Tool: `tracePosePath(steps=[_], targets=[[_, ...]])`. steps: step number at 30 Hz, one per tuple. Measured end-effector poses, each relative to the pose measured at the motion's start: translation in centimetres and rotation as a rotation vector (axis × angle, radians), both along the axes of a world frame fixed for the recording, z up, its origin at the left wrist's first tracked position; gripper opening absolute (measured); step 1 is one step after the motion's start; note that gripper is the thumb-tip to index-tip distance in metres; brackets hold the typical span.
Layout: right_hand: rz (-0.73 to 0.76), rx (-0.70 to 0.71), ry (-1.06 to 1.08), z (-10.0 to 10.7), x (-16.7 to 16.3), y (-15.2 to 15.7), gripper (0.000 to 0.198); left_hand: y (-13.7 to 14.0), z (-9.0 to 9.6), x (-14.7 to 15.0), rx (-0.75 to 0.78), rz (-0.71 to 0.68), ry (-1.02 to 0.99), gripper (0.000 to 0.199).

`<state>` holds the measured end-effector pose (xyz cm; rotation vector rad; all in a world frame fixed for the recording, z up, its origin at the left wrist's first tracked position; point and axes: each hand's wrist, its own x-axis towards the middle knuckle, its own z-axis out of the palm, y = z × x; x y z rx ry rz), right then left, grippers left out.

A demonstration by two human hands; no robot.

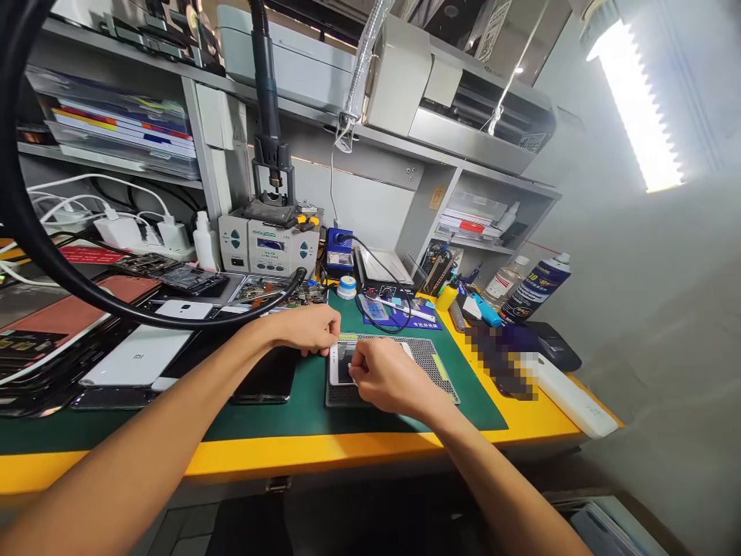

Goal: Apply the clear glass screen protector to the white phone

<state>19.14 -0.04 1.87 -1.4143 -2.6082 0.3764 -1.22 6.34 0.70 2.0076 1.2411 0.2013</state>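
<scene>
A white-framed smartphone point(334, 369) lies on a grey perforated pad point(431, 351) upon the green mat. At the phone's upper left corner is my left hand point(309, 328), its fingers curled together; whatever they pinch is too small to make out. My right hand point(387, 374) is closed over the phone's middle, fingertips down by its dark screen, and covers much of it. Whether those fingers hold something is hidden. Just left of the pad lies a black phone point(263, 378), partly behind my left forearm.
Several phones and parts, including a white phone point(153, 351), crowd the left. A black hose point(174, 318) loops across there. Behind stand a rework station point(269, 247) and a small round jar point(346, 288). At right are a spray can point(536, 286) and a long white object point(573, 398).
</scene>
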Motion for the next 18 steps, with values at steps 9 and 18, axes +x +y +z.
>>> tracePosePath(steps=[9,18], targets=[[0.074,-0.032,0.076,-0.1,-2.1,-0.4,0.016,-0.2,0.1,-0.1,0.004,-0.007,0.0,0.013],[-0.124,-0.22,0.327,2.4,6.4,1.9,0.025,-0.2,0.3,-0.1,-0.006,-0.012,0.011,0.014]])
